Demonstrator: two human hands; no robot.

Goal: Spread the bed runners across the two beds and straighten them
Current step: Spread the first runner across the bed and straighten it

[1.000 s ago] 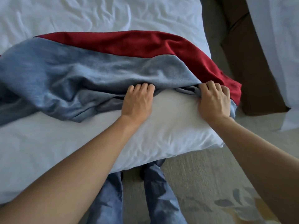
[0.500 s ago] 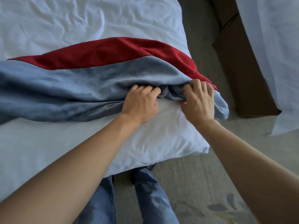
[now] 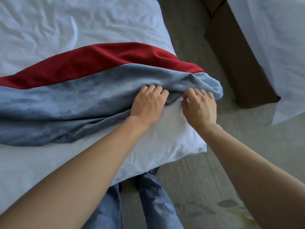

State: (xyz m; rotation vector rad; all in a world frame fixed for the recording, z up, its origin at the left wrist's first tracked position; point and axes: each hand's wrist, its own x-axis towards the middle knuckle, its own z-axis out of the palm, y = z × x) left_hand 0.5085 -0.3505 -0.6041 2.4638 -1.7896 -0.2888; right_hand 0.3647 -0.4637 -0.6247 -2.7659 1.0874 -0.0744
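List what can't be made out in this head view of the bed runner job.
- Bed runner: its left end is cut off by the frame edge.
- Left hand: fingertips tucked into the runner's fold.
- Right hand: fingertips buried in bunched fabric, so its grip is unclear.
- Second bed: only a corner shows; any runner there is out of frame.

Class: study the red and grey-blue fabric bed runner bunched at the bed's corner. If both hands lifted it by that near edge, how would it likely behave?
The red and grey-blue fabric bed runner would probably sag limply: it already lies in soft folds. It looks light, since the left hand bunches it with curled fingers. It may slide easily on the white bed sheet.
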